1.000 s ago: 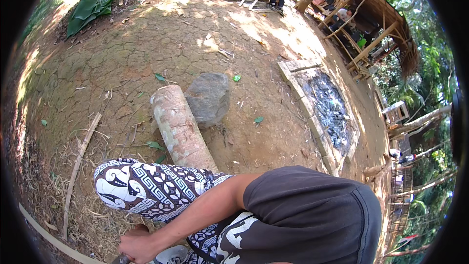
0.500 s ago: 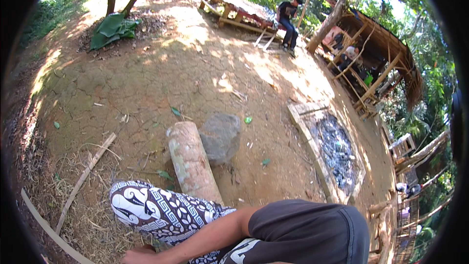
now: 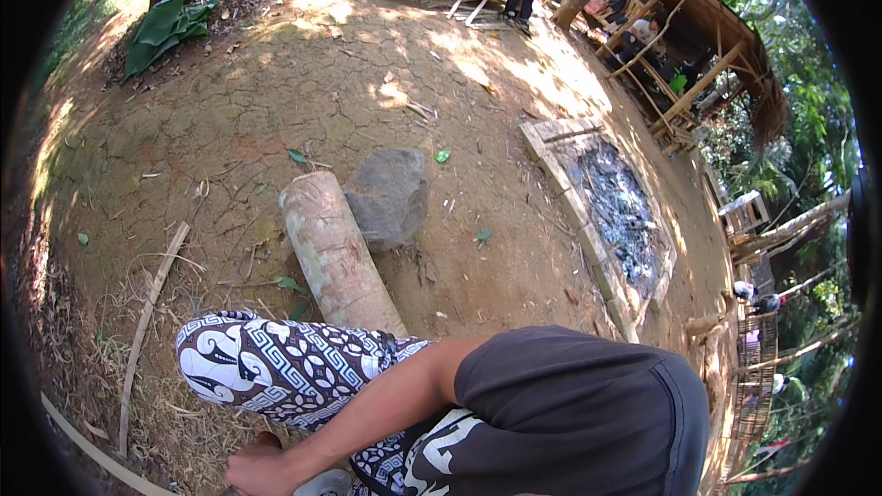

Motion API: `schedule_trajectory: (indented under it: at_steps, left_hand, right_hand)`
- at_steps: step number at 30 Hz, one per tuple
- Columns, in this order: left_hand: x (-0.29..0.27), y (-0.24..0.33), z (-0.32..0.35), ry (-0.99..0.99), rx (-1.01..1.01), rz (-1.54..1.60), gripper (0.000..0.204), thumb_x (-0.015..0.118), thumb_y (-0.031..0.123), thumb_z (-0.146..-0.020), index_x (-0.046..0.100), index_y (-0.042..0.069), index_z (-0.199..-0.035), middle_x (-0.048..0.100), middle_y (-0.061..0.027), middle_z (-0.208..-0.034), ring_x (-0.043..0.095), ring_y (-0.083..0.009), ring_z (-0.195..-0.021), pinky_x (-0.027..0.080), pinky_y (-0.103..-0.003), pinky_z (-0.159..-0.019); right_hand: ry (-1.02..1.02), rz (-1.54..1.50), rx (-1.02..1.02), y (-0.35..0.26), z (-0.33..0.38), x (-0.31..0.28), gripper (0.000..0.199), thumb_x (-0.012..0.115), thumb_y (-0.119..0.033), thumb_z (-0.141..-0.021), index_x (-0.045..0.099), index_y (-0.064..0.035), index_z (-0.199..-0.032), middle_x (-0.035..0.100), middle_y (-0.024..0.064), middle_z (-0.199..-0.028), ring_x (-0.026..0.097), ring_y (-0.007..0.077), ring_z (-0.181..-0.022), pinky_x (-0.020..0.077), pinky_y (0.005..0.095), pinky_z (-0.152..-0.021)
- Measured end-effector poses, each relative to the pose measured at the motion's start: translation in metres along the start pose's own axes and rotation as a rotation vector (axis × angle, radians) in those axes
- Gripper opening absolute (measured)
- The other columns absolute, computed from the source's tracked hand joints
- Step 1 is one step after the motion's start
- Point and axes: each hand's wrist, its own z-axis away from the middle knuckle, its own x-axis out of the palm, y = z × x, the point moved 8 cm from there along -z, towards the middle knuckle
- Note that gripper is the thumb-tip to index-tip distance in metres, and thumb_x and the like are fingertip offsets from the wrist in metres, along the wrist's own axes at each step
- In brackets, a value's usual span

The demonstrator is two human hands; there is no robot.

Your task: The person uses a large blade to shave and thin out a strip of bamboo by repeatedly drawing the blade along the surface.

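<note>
One log [image 3: 338,253] lies on the dirt, and one grey rock [image 3: 390,195] sits right beside it. There is one fire pit [image 3: 614,211] with ash in it. One hand [image 3: 262,470] shows at the bottom edge. One long stick [image 3: 147,321] lies in the dry grass. One wooden hut [image 3: 703,46] stands far off.

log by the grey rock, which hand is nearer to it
Right. The right hand is at the lower edge, below the log and the patterned cloth. The left hand is not in view.
</note>
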Motion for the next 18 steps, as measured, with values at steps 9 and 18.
schedule_trajectory:
  at_steps: [9, 18]
  left_hand:
    - [-0.019, -0.049, -0.005, 0.098, -0.176, 0.148, 0.042, 0.044, 0.051, -0.101, 0.052, 0.010, -0.103, 0.045, 0.0009, -0.070, 0.039, -0.0071, -0.054, 0.031, -0.023, -0.046]
    - [-0.031, -0.043, 0.016, -0.066, -0.275, 0.453, 0.042, 0.037, 0.036, -0.105, 0.052, 0.005, -0.079, 0.045, -0.0025, -0.050, 0.042, -0.0115, -0.036, 0.033, -0.026, -0.032]
  right_hand:
    - [-0.068, 0.101, -0.011, -0.005, 0.008, -0.013, 0.008, 0.069, -0.013, -0.058, 0.066, -0.0063, -0.061, 0.060, 0.0158, -0.056, 0.063, 0.0377, -0.055, 0.0465, 0.0491, -0.049]
    - [-0.312, 0.534, -0.222, -0.027, -0.011, -0.006, 0.024, 0.071, -0.024, -0.061, 0.062, -0.0082, -0.077, 0.064, 0.0146, -0.062, 0.066, 0.0346, -0.058, 0.0530, 0.0471, -0.056]
